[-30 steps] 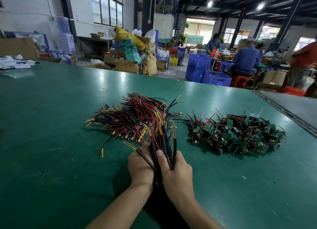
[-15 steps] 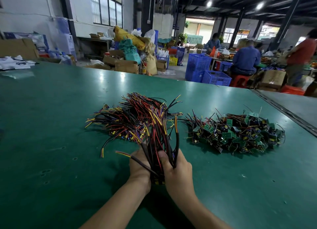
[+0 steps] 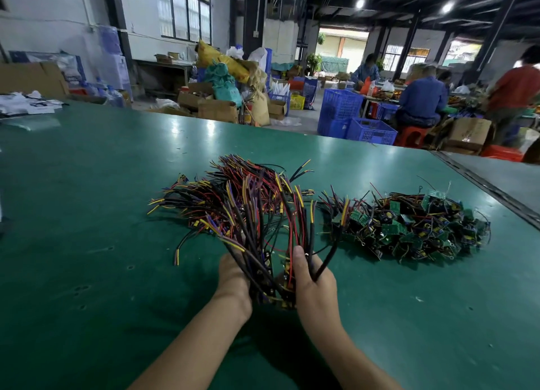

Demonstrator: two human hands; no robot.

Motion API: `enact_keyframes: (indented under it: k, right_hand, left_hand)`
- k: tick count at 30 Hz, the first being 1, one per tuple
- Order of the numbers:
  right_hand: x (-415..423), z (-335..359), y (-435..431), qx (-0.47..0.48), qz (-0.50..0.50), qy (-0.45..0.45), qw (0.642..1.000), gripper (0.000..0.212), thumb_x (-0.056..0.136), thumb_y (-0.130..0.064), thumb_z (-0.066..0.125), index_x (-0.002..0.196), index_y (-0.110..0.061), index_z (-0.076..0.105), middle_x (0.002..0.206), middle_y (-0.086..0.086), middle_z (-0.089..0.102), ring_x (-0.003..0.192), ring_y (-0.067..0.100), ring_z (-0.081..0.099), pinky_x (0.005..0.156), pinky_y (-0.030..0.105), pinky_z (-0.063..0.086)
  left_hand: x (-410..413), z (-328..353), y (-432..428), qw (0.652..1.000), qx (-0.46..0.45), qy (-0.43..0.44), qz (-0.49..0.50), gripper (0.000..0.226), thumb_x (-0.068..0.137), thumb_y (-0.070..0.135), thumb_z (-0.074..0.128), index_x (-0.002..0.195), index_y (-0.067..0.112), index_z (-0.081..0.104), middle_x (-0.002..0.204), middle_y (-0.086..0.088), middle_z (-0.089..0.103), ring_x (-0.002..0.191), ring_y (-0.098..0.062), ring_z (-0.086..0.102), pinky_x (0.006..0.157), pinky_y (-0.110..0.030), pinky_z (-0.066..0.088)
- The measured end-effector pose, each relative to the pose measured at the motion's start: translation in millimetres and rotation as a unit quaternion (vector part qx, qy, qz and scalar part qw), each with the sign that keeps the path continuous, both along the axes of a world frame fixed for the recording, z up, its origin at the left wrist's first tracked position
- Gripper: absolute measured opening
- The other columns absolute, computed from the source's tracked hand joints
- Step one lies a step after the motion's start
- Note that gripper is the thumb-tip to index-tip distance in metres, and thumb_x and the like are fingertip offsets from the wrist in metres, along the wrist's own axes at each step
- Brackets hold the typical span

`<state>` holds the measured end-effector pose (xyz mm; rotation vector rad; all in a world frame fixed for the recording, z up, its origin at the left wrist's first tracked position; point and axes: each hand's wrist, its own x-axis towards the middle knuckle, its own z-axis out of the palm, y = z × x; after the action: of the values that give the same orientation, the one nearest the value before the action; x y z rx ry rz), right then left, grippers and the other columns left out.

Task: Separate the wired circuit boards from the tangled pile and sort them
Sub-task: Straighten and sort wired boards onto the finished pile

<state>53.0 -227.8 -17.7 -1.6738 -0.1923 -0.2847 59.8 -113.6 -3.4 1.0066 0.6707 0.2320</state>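
A person's two bare forearms reach forward over a wide green desk (image 3: pixel 87 191) in a cluttered workshop. Near the middle, the left hand (image 3: pixel 233 275) and the right hand (image 3: pixel 314 284) close together around a bundle of wired circuit boards (image 3: pixel 263 243), gripping it from either side. The small dark boards sit low between the palms, and the black, red, yellow and purple wires fan upward and away from the person. The right thumb presses against the bundle's near face, and one black wire sticks out to the right between the right hand's fingers. Just beyond the bundle, on the desk, lies a spread-out heap of long wires (image 3: pixel 216 196) in the same colours, the wire ends pointing left and far. To the right of it, close but separate, lies a tangled pile (image 3: pixel 415 226) of small green boards with short wires. Past the desk's far edge stand blue crates (image 3: pixel 350 121) and seated people (image 3: pixel 420 100), blurred.
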Motion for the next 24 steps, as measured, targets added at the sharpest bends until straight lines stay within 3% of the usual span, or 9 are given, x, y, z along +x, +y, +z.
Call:
enact_keyframes:
  k: [2,4,6,8,10,12,15,18,24]
  right_hand:
    - [1.3,-2.6,-1.0,0.035,0.023,0.031,0.999,0.052,0.079,-0.067,0.05,0.067,-0.016,0.056,0.055,-0.011,0.053,0.053,0.004,0.046,0.054,0.021,0.037]
    - [2.5,-4.3,-1.6,0.064,0.038,0.08,0.994,0.063,0.076,-0.074,0.049,0.083,-0.013,0.064,0.066,-0.008,0.063,0.063,0.007,0.057,0.064,0.027,0.045]
    - [4.1,-3.8,-3.2,0.111,0.047,0.128,0.984,0.053,0.072,-0.076,0.048,0.088,-0.031,0.071,0.08,-0.011,0.072,0.072,0.004,0.066,0.071,0.031,0.051]
    - [6.0,1.1,-5.4,0.177,0.058,0.171,0.968,0.063,0.069,-0.076,0.048,0.095,-0.026,0.075,0.094,-0.001,0.074,0.082,0.015,0.071,0.068,0.034,0.056]
    - [9.4,5.0,-9.7,0.236,0.068,0.198,0.949,0.075,0.064,-0.077,0.05,0.099,-0.016,0.074,0.094,0.006,0.074,0.078,0.028,0.072,0.062,0.033,0.056]
    - [10.8,8.7,-13.0,0.278,0.089,0.21,0.933,0.068,0.065,-0.075,0.049,0.089,-0.018,0.076,0.088,0.004,0.074,0.073,0.026,0.07,0.06,0.031,0.053]
    - [13.7,10.4,-18.4,0.362,0.108,0.227,0.897,0.053,0.083,-0.062,0.049,0.097,-0.013,0.066,0.077,0.003,0.067,0.064,0.017,0.062,0.055,0.029,0.052]
    - [12.0,17.0,-22.2,0.418,0.12,0.211,0.875,0.026,0.1,-0.034,0.043,0.087,-0.016,0.055,0.067,0.0,0.056,0.054,0.013,0.057,0.052,0.028,0.049]
    - [10.2,16.8,-30.1,0.405,0.128,0.224,0.877,0.027,0.101,-0.021,0.044,0.092,-0.008,0.066,0.074,0.004,0.068,0.061,0.016,0.066,0.052,0.029,0.054]
  left_hand:
    - [1.9,0.2,3.9,0.999,0.026,0.024,-0.005,0.046,0.099,0.023,0.037,0.059,0.014,0.056,0.04,0.002,0.056,0.051,-0.021,0.053,0.053,-0.026,0.039]
    - [3.0,3.3,6.0,0.999,0.031,0.036,-0.006,0.048,0.102,0.031,0.038,0.064,0.015,0.063,0.047,0.003,0.063,0.058,-0.021,0.054,0.059,-0.029,0.039]
    - [3.9,5.8,7.9,0.999,-0.001,0.032,-0.016,0.043,0.101,0.044,0.038,0.103,0.017,0.072,0.093,-0.002,0.074,0.088,-0.023,0.062,0.084,-0.036,0.047]
    - [2.8,7.7,12.7,0.999,-0.008,0.018,-0.031,0.044,0.1,0.051,0.036,0.126,0.027,0.061,0.122,-0.006,0.065,0.112,-0.027,0.058,0.102,-0.048,0.042]
    - [1.9,7.3,21.2,1.0,0.009,0.008,-0.023,0.037,0.098,0.049,0.041,0.107,0.025,0.066,0.103,-0.006,0.067,0.098,-0.027,0.061,0.093,-0.047,0.048]
    - [1.6,7.9,29.2,0.998,0.07,0.003,0.005,0.026,0.097,0.041,0.048,0.095,0.017,0.059,0.089,0.0,0.058,0.086,-0.023,0.055,0.078,-0.039,0.043]
    - [1.8,4.3,38.5,0.979,0.198,-0.021,0.047,0.025,0.096,0.032,0.055,0.099,0.01,0.044,0.088,-0.004,0.052,0.076,-0.019,0.052,0.061,-0.033,0.037]
    - [-2.9,1.2,42.6,0.927,0.376,0.017,0.005,0.038,0.095,0.032,0.057,0.117,0.008,0.037,0.088,-0.006,0.053,0.068,-0.016,0.051,0.052,-0.029,0.036]
    - [-5.3,-4.8,45.6,0.846,0.523,0.1,-0.035,0.047,0.093,0.042,0.057,0.117,0.006,0.039,0.093,-0.015,0.058,0.068,-0.025,0.051,0.053,-0.033,0.032]
